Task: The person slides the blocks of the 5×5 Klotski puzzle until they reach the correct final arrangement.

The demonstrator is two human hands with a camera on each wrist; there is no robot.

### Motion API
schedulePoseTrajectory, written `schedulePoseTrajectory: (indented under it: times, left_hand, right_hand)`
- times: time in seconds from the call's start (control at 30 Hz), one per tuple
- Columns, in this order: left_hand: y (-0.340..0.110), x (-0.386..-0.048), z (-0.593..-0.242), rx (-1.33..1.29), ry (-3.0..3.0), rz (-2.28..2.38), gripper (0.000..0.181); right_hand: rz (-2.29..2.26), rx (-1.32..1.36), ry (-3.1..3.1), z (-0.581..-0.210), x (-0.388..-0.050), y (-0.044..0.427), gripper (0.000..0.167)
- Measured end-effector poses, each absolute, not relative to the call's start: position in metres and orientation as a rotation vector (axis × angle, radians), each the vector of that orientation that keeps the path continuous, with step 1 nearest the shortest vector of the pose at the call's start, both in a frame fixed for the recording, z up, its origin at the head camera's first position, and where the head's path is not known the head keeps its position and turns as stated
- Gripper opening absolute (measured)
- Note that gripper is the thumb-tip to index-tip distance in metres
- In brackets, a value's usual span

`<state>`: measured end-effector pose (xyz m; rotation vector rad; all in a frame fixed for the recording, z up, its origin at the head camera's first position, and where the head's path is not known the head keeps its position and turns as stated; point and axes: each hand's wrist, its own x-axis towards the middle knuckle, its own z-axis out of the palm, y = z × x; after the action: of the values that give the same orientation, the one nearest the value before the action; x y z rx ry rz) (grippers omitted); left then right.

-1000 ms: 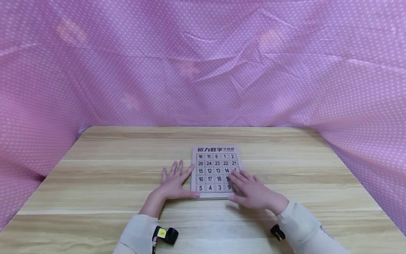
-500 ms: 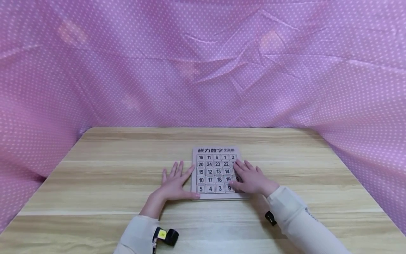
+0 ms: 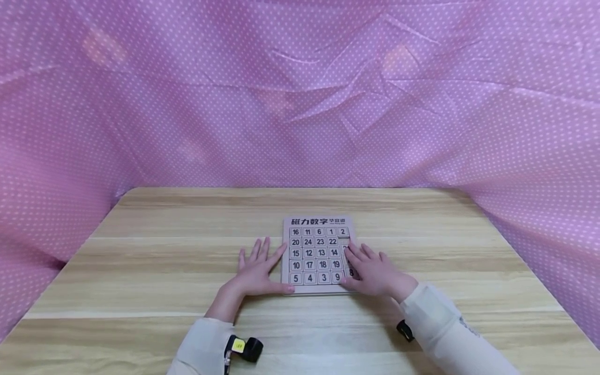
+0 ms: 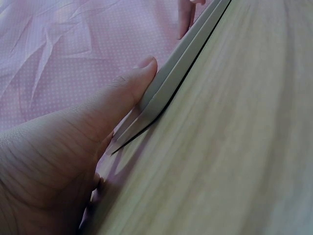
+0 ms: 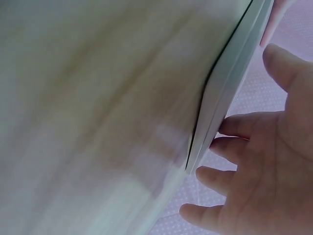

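Note:
A flat sliding number puzzle [image 3: 319, 289] with rows of numbered tiles lies on the table, its printed title at the far side. My left hand [image 3: 255, 277] is spread at the puzzle's left edge, the thumb [image 4: 129, 88] resting on the near left corner. Over the right column is my right hand [image 3: 378, 274], fingers extended, fingertips on the tiles there. A dark gap shows just below the 2 tile [image 3: 343, 231]. The 8 tile [image 3: 351, 272] peeks out beside my right thumb; other tiles in that column are partly hidden by the fingers.
The wood-grain table [image 3: 164, 260] spreads around the puzzle on every side. Pink dotted cloth [image 3: 300, 104] hangs behind and at both sides. A black camera [image 3: 253, 349] is strapped to the left wrist, another [image 3: 405, 330] to the right.
My right hand first moved up along the right column, then back down a little. Tiles in that column slid toward me, and a gap opened under the 2. My left hand stayed still.

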<state>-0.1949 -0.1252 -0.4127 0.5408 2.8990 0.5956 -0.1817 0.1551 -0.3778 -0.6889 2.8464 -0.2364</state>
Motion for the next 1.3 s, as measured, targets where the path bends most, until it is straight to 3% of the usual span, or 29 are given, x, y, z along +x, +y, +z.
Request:
schedulePoseTrajectory:
  times: [0.47,0.73,1.3]
  left_hand:
    - [-0.127,-0.195,-0.413,0.542,2.904,0.577,0.105]
    - [-0.127,-0.195,-0.411,0.548,2.91,0.57,0.104]
    - [-0.126,-0.195,-0.412,0.563,2.904,0.563,0.103]
  right_hand:
    - [-0.252,-0.724,2.864,-0.378,-0.17,0.153,0.076]
    - [-0.215,-0.832,2.808,-0.369,-0.162,0.128,0.074]
    - [-0.162,-0.783,2.809,-0.377,-0.204,0.065,0.071]
